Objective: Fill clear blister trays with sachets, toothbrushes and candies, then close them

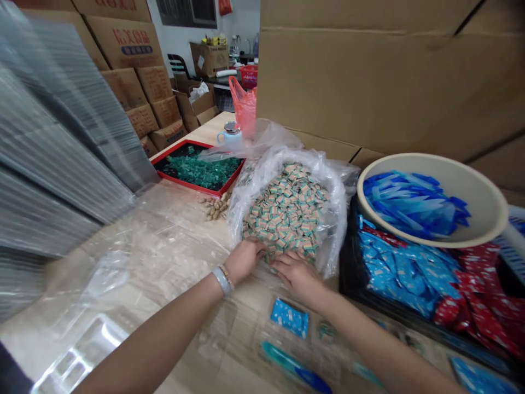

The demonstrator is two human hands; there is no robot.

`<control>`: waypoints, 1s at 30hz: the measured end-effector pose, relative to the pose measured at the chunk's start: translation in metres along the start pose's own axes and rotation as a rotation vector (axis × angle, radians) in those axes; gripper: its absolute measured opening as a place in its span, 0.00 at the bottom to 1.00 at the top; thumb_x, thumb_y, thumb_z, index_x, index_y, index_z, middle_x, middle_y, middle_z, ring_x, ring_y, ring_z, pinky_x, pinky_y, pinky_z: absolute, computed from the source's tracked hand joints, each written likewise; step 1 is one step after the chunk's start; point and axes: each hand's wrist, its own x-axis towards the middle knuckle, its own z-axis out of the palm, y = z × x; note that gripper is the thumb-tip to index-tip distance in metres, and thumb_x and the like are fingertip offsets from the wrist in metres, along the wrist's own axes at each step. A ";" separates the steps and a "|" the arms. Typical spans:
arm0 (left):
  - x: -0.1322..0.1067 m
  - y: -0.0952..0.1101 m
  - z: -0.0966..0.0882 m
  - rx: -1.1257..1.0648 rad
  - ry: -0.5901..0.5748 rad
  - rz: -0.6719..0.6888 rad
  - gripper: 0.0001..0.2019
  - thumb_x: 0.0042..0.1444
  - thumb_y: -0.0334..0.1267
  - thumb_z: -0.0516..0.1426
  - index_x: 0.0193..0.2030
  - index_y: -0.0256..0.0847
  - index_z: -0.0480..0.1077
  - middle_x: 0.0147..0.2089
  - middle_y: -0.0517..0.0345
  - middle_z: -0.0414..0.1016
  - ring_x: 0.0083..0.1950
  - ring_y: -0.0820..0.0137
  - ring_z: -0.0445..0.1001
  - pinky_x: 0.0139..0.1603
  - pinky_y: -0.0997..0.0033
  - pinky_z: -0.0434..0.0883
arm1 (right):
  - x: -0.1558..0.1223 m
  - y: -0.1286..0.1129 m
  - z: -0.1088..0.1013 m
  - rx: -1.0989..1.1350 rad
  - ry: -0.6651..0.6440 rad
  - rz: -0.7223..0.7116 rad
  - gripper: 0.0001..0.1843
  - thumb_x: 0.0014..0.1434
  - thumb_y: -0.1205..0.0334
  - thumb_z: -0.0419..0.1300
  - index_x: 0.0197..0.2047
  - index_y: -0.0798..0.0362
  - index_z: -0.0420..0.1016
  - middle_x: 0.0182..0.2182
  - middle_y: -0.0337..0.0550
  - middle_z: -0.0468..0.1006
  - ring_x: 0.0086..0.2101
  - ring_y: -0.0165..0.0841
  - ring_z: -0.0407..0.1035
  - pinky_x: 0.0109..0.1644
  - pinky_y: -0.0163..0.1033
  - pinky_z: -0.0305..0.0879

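Note:
A clear plastic bag (338,205) with its rim rolled down stands open on the table, filled with small green, pink and beige packets (287,210). At the bag's front left edge is my left hand (245,258), its fingers curled in and the tips hidden among packets and plastic. Beside it my right hand (297,272) reaches over the front edge, its fingers stretched out and slightly apart, touching the nearest packets. Below the right hand lie a blue sachet (289,317) and a teal and blue stick-shaped thing (295,366).
Behind the bag stands a red-rimmed tray (182,189) of green pieces, near a light blue mug (230,134). At right, a beige basin (430,158) of blue strips rests above blue and red sachets (410,268). Stacked clear plastic trays (61,126) rise at left; one tray (82,355) lies in front.

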 end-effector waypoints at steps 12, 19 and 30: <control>-0.010 0.008 0.006 -0.288 0.159 0.103 0.08 0.50 0.27 0.53 0.37 0.36 0.69 0.36 0.55 0.72 0.39 0.71 0.69 0.43 0.73 0.65 | -0.014 0.000 0.004 0.065 0.199 0.008 0.17 0.54 0.71 0.49 0.47 0.54 0.68 0.46 0.46 0.70 0.46 0.37 0.60 0.51 0.46 0.57; -0.007 0.009 0.008 -0.223 0.138 0.136 0.07 0.51 0.28 0.53 0.38 0.37 0.68 0.38 0.54 0.72 0.41 0.71 0.68 0.45 0.72 0.65 | -0.014 0.004 0.008 0.081 0.243 0.038 0.17 0.53 0.72 0.50 0.45 0.54 0.69 0.48 0.48 0.68 0.47 0.37 0.61 0.52 0.47 0.59; -0.006 0.004 0.014 -0.092 0.088 0.236 0.12 0.55 0.32 0.50 0.45 0.39 0.68 0.44 0.53 0.72 0.46 0.71 0.68 0.49 0.71 0.65 | -0.008 0.004 0.015 0.111 0.203 0.017 0.15 0.53 0.71 0.50 0.43 0.55 0.71 0.43 0.48 0.72 0.44 0.36 0.63 0.49 0.44 0.61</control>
